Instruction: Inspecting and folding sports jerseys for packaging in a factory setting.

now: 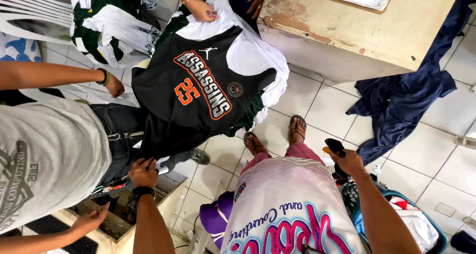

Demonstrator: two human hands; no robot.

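Head view shows the black jersey (198,93) spread flat at centre frame, its hem pinched by the left hand (143,172), while the right hand (349,161) at right grips a small black tool (335,146); folding looks unstarted.

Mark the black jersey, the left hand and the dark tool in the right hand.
black jersey (198,93): head view, chest panel.
left hand (143,172): head view, back of hand at jersey hem.
dark tool (335,146): head view, tip above right hand.

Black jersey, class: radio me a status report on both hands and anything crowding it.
Left hand grips black jersey at its hem. Right hand holds a dark handled tool, clear of the jersey. Other people's hands hold the white garments beneath.
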